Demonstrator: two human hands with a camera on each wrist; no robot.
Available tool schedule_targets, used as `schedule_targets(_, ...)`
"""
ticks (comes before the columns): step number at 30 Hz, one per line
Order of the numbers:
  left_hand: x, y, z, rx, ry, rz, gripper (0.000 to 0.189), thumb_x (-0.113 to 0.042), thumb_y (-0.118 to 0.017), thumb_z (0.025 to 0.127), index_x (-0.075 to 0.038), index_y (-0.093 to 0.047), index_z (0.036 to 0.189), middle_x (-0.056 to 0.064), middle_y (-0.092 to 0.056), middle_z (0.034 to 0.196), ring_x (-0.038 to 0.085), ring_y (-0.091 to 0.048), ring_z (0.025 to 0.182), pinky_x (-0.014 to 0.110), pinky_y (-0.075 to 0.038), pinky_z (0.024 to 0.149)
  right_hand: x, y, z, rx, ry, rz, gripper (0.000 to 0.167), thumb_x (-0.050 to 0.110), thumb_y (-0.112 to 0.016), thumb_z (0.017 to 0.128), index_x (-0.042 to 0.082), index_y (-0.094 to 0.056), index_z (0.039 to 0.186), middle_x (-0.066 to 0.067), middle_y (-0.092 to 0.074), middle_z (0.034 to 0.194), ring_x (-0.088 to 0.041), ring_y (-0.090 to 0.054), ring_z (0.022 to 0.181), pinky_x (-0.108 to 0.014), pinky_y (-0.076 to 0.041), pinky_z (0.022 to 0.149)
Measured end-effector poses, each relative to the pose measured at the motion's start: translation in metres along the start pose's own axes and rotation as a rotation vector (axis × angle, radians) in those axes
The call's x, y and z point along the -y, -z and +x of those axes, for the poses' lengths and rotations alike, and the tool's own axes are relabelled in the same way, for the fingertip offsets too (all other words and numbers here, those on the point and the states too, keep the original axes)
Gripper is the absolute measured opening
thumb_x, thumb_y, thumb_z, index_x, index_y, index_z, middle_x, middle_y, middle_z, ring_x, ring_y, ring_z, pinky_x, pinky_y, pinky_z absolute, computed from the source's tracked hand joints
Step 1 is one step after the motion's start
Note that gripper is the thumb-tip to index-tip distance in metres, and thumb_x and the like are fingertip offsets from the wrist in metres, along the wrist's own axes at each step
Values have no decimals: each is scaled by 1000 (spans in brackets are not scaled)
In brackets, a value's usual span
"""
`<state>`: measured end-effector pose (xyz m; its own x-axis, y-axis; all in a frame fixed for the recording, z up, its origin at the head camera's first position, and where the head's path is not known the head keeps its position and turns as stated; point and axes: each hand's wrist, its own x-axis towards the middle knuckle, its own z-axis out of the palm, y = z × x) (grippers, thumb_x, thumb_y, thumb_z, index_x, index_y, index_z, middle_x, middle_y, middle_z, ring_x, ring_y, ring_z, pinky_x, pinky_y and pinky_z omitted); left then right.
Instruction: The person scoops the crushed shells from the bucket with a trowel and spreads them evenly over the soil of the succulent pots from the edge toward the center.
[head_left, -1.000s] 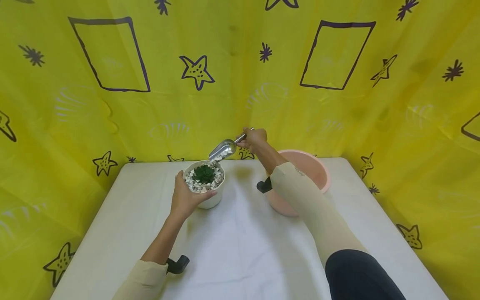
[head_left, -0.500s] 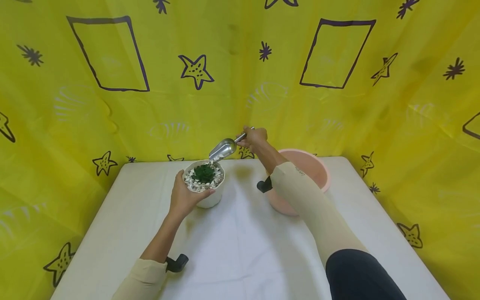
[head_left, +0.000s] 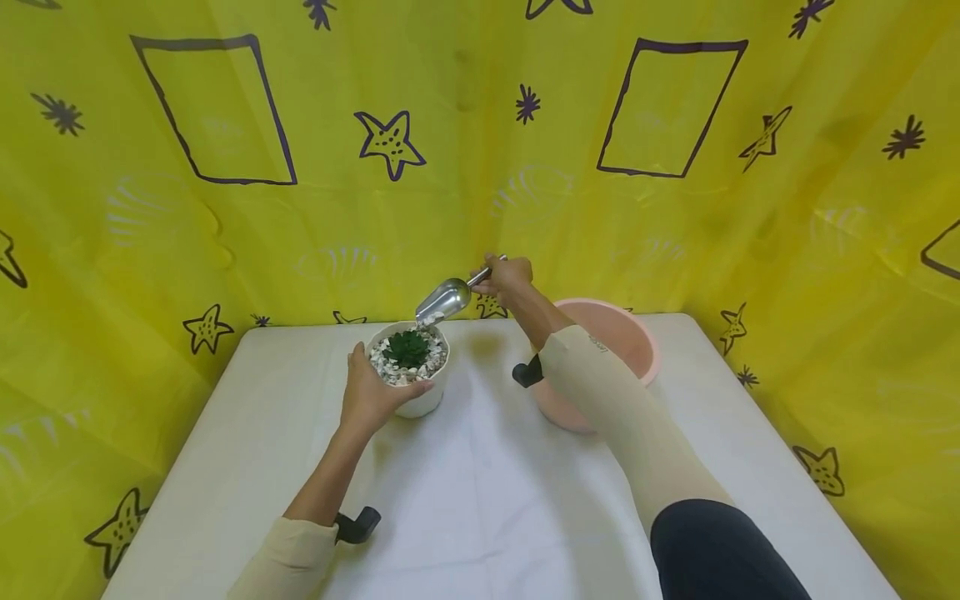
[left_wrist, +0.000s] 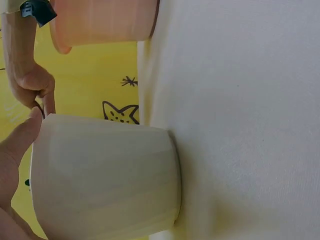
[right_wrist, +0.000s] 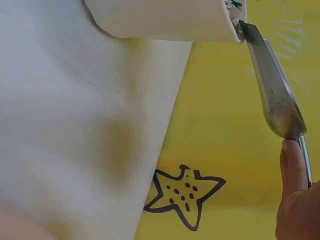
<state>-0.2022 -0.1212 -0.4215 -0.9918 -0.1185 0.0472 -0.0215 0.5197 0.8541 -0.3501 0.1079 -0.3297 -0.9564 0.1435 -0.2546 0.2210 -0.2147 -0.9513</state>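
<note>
A white pot stands on the table, holding a green succulent ringed by white pebbles. My left hand grips the pot's near left side, thumb along the rim; in the left wrist view the pot's wall fills the middle. My right hand holds a metal scoop by its handle. The scoop tilts down to the left, its lip right at the pot's far right rim, with a few white pebbles near the lip. In the right wrist view the scoop shows its underside.
A pink basin stands on the right under my right forearm, its inside partly hidden by the sleeve. White cloth covers the table. A yellow curtain with drawn stars hangs right behind the table's back edge.
The pebbles in the scoop have become fewer, sliding toward its lip and the pot. Both hands stay nearly where they were.
</note>
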Motion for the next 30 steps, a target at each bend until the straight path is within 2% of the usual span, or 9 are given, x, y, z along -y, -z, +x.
schedule_targets(4,0,-2,1,-24,-15,-3,129,-35,-99,72,7,-15,161,30,-32,156,47,-39,143,60,-37,117,1,-1,-1,8,3,3,36,19,-57,110,-14,-58,125,-31,-69,122,-39,-73,106,-34,-64,77)
schedule_targets(13,11,5,9,22,-92,-29,117,-31,-98,73,5,-26,158,27,-41,152,45,-44,140,60,-39,116,4,-5,-1,11,0,29,32,18,-58,110,-12,-59,120,-32,-69,120,-40,-72,107,-35,-64,76)
schedule_targets(21,15,12,14,102,-93,-5,123,-35,-96,77,5,-18,163,30,-34,160,48,-36,147,64,-36,117,1,-10,-1,15,34,8,28,19,-58,110,-9,-61,112,-31,-72,112,-38,-75,100,-34,-64,74)
schedule_targets(26,16,15,16,128,-117,-16,121,-33,-96,76,5,-20,163,29,-37,159,47,-38,146,63,-37,116,1,-13,-3,17,63,18,31,17,-58,110,-13,-62,117,-32,-71,114,-40,-75,101,-32,-64,71)
schedule_targets(30,16,15,16,139,-112,-25,120,-32,-96,76,3,-20,163,28,-36,159,47,-38,147,63,-36,117,2,-16,-4,28,84,12,35,18,-57,110,-15,-61,122,-33,-71,116,-40,-73,103,-30,-64,70)
